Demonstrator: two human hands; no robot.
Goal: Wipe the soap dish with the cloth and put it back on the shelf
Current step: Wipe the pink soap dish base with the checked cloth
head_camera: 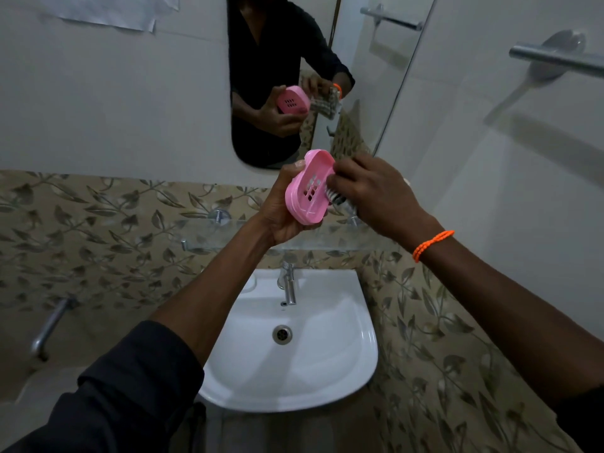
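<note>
My left hand (283,212) holds a pink plastic soap dish (309,188) tilted up, its slotted inside facing me, above the glass shelf (228,232). My right hand (372,191) grips a bunched checked cloth (336,197) and presses it against the dish's right rim. Most of the cloth is hidden under my fingers. The mirror (281,60) shows the underside of the dish and the cloth hanging from my right hand.
A white basin (327,364) with a chrome tap (288,284) sits below the shelf. A towel bar (555,57) juts from the right wall. A pipe tap (49,328) sticks out at the lower left. Leaf-patterned tiles cover the lower wall.
</note>
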